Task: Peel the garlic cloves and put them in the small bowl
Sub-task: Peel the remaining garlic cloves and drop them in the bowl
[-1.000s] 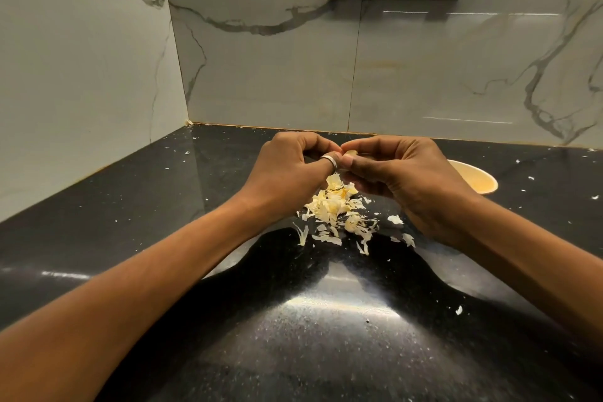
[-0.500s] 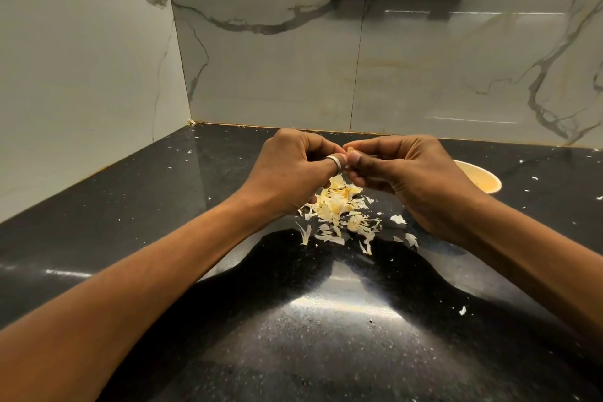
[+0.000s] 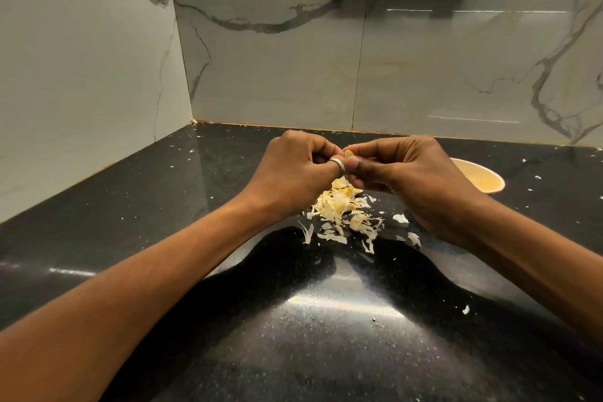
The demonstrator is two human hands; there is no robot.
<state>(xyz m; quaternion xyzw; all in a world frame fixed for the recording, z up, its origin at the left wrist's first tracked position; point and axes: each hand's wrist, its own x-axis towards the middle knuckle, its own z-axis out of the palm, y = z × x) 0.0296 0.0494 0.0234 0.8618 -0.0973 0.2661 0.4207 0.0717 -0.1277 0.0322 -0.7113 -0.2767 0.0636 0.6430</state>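
Pinching one garlic clove (image 3: 349, 153) from both sides, held up off the worktop. On the clove's left, left hand (image 3: 293, 170) curled tight, with a ring (image 3: 337, 164) on the finger closest to the grip. On the other side, right hand (image 3: 411, 179) closed on it too, thumb and forefinger meeting over the pale tip. Only that tip showing, so no telling how much skin is left on. Judged from this: mid-peel, not yet ready for the bowl.

Straight below the grip, a heap of garlic skins (image 3: 342, 209) on the black granite counter (image 3: 293, 336), with loose flakes scattered wider. Out to the right of the grip, beyond the right hand and partly hidden by its wrist, the small bowl (image 3: 483, 178). Pale inside, contents hard to make out.

Likely troubles from here:
- Squeezing a slick, half-bared clove too hard and shooting it down into the skins, where it would be hard to pick out among similar pale scraps.
- Tearing the skin off in crumbs rather than strips, leaving patches stuck on.
- Swinging the right forearm toward the bowl and nudging its rim, or sweeping flakes in with the clove.
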